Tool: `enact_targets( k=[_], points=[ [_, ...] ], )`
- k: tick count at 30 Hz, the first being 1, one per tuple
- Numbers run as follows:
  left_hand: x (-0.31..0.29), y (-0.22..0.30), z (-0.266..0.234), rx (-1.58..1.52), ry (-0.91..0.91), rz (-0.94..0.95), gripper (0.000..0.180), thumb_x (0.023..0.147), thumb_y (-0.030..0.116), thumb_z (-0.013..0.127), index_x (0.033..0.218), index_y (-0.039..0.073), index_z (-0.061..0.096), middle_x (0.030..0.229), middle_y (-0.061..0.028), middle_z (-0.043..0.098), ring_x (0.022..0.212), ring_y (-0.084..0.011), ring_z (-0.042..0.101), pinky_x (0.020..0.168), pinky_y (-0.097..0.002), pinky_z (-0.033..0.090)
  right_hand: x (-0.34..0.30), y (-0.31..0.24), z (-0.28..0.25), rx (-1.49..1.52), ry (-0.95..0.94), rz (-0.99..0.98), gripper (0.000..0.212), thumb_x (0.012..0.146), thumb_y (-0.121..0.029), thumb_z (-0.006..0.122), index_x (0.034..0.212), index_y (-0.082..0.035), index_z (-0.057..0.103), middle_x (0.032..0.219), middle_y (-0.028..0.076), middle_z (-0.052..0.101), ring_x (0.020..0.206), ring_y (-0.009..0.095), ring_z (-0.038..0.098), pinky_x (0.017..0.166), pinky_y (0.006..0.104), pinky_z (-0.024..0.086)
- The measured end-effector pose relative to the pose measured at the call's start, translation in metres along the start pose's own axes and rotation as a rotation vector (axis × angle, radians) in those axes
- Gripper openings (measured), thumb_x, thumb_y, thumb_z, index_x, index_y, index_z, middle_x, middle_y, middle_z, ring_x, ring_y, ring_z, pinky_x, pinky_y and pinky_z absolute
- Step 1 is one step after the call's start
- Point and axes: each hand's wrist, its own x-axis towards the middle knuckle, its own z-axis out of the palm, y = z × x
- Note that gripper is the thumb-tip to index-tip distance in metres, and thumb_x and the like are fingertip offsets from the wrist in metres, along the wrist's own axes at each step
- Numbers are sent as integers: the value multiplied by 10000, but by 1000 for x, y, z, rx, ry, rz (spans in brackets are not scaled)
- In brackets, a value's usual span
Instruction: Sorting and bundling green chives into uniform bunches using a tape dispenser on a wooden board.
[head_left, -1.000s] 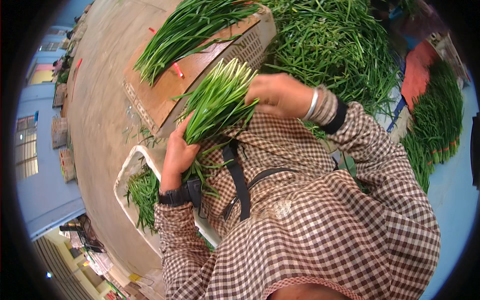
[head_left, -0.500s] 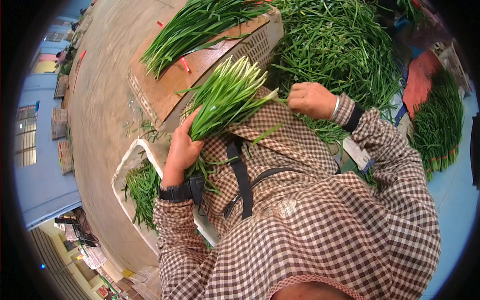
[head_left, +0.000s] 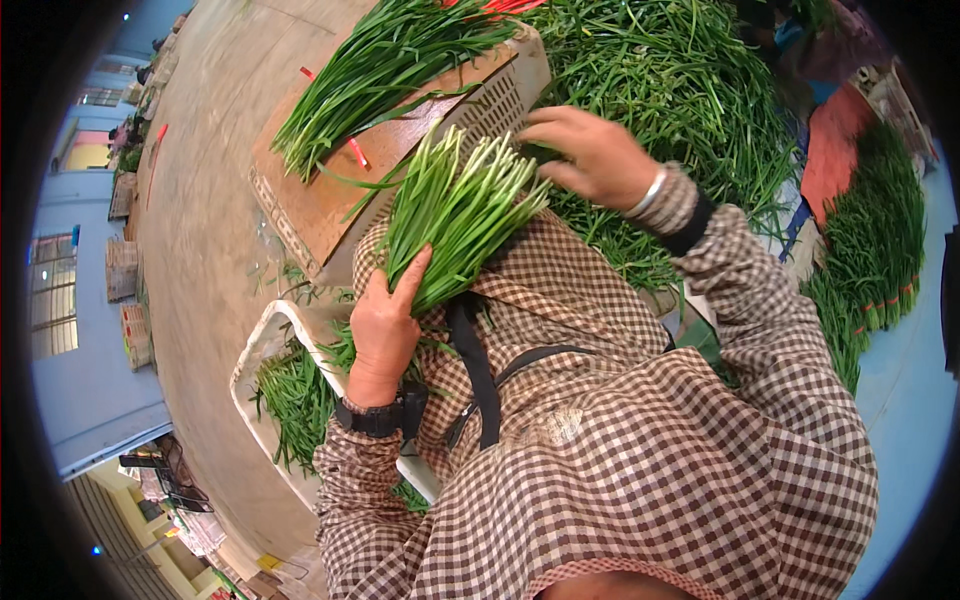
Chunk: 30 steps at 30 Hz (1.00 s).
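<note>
My left hand (head_left: 385,325) grips a thick bunch of green chive stalks (head_left: 455,205) by its lower part, the pale cut ends fanned upward. My right hand (head_left: 590,150) hovers at the top right of the bunch, fingers spread, touching the stalk ends; it wears a silver bangle. Both sleeves are brown-and-white check. Whether the right fingers pinch any stalks I cannot tell.
An upturned crate topped by a brown board (head_left: 330,190) carries a second chive bunch (head_left: 385,60) and red ties (head_left: 357,153). A large loose heap of chives (head_left: 680,90) lies behind. A white tray (head_left: 262,345) holds trimmings at my left. Tied bundles (head_left: 870,270) lie right.
My right hand moved away to the right, then came back left onto the tips of the bunch. The left hand keeps holding the bunch, now a little more upright.
</note>
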Motion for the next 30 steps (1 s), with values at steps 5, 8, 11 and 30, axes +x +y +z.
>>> enact_targets(
  k=[5,8,11,30],
  points=[
    [3,-10,5,118,165,162,681,703,-56,551,1301,270,522,769,-91,452,605,-270,509,533,-362,440,-6,-45,35,-126,-464,-72,364,786,-302,672,1070,-96,577,934,71,601,835,194,569,717,338,408],
    [-6,-17,12,131,177,103,665,717,-44,550,1315,246,512,756,-85,448,607,-264,504,529,-361,431,-54,-78,16,98,-431,-175,312,779,-321,668,966,-84,593,793,54,562,724,189,554,770,384,429],
    [-5,-20,12,129,180,108,643,730,-32,547,1317,229,510,761,-84,454,613,-260,506,533,-355,429,-57,-73,14,209,-419,-167,355,814,-333,635,1041,-64,586,801,89,566,720,202,570,696,369,485],
    [-12,-23,21,-18,274,70,523,763,-31,548,1278,6,465,1079,-186,570,867,-325,595,703,-369,485,-43,-82,13,-161,-339,-216,351,774,-252,666,1065,-75,581,865,88,594,777,203,572,689,353,436]
  ],
)
